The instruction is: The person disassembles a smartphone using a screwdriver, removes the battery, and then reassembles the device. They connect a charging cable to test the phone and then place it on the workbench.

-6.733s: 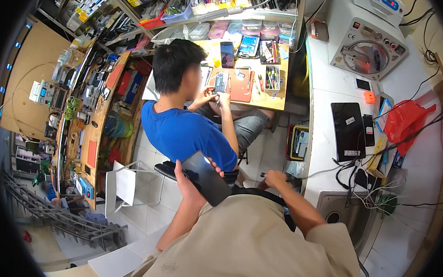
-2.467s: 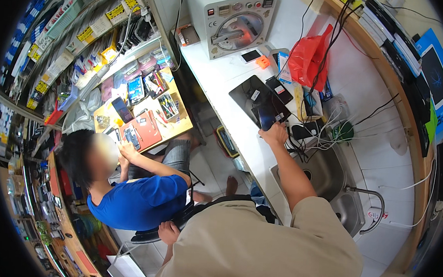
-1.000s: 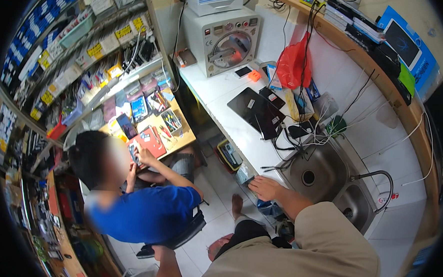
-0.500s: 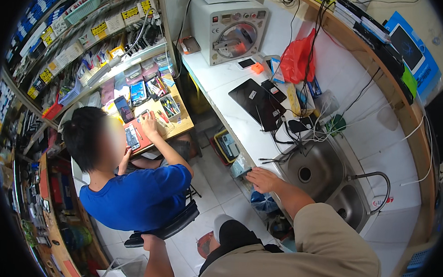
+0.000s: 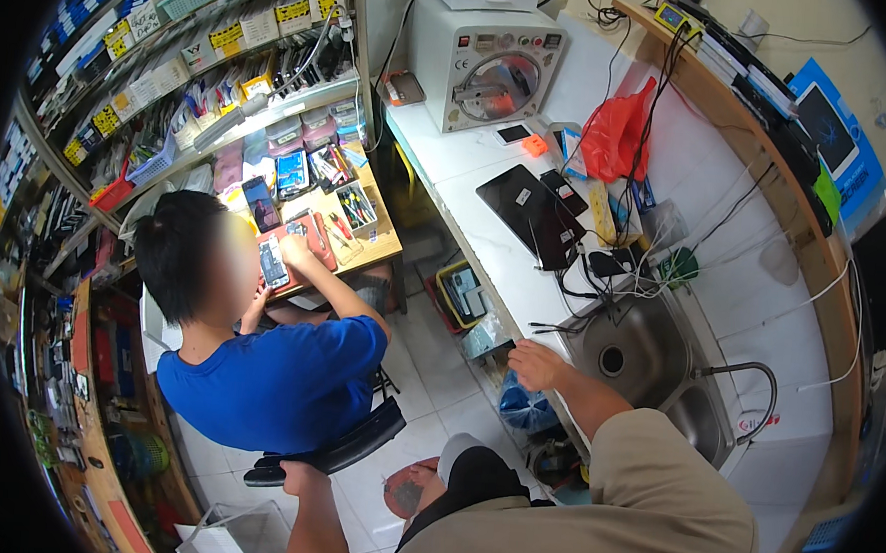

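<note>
At the left edge of the white tabletop (image 5: pixel 439 166), near the sink (image 5: pixel 650 337), is the person's right hand (image 5: pixel 537 365). Its fingers are bent. A small dark bit (image 5: pixel 514 346) shows by the fingertips, but it is too small to name, and I cannot tell if the hand has hold of it. The left hand (image 5: pixel 302 479) is on the black chair back (image 5: pixel 359 447), close to its left end. Those fingers are partly hidden, so I cannot tell how far open they are or how tight they hold. The chair back is over the tiled floor (image 5: pixel 428 376), right behind a person in a blue shirt (image 5: pixel 267 377). That person sits at the wooden tabletop (image 5: pixel 383 241) and has an opened phone (image 5: pixel 273 263) in hand, just over the near edge of a red mat (image 5: pixel 319 245). Near the right edge of the wooden tabletop is a box of tools (image 5: pixel 356 207). On the white tabletop, a big grey machine (image 5: pixel 504 64) with a round door stands at the far end. Nearer, a black tablet (image 5: pixel 531 216) lies flat, with a dark phone (image 5: pixel 564 191) just beside it. A red bag (image 5: pixel 616 135) is by the wall. Tangled cords (image 5: pixel 603 285) lie between the tablet and the sink. Below the right hand, under the edge, is a blue bag (image 5: pixel 527 401).
</note>
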{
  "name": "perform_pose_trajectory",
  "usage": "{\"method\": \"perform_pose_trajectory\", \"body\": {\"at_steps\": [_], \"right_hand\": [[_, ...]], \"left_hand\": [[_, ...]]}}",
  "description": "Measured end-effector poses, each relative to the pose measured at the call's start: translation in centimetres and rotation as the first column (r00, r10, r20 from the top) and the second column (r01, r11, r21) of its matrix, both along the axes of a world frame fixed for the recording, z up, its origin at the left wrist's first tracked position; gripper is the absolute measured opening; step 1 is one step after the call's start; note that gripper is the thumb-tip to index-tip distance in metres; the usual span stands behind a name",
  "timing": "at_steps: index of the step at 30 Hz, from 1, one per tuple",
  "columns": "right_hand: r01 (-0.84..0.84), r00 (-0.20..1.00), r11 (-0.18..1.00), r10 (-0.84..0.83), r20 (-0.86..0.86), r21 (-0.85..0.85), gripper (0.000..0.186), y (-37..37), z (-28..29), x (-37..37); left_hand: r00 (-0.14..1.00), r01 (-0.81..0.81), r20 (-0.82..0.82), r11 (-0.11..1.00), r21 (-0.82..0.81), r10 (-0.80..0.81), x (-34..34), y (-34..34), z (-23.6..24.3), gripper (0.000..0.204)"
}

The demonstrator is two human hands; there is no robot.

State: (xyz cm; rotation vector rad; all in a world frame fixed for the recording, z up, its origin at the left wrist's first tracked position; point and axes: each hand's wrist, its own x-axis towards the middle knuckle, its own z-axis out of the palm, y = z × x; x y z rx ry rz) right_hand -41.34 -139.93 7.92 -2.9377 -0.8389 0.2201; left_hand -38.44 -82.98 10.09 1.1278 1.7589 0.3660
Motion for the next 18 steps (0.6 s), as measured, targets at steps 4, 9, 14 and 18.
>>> {"method": "perform_pose_trajectory", "body": {"at_steps": [4,9,14,18], "right_hand": [[0.013,1.000,0.999,-0.014,-0.026,-0.031,0.026,0.09,0.22,0.00],[-0.005,1.000,1.000,0.005,-0.022,0.016,0.024,0.02,0.56,0.22],[-0.001,1.000,1.000,0.001,-0.001,0.016,0.023,0.11,0.70,0.05],[-0.003,1.000,1.000,0.003,-0.010,-0.005,0.022,0.18,0.75,0.07]], "left_hand": [[1.000,0.011,0.020,1.000,0.026,-0.012,0.04,0.26,-0.57,0.060],[1.000,0.011,0.004,1.000,0.016,-0.012,-0.03,0.01,-0.41,0.061],[0.999,0.015,0.030,1.000,0.005,-0.015,-0.17,0.22,-0.52,0.061],[0.997,0.040,0.062,0.999,-0.003,-0.040,-0.32,0.49,-0.89,0.060]]}}
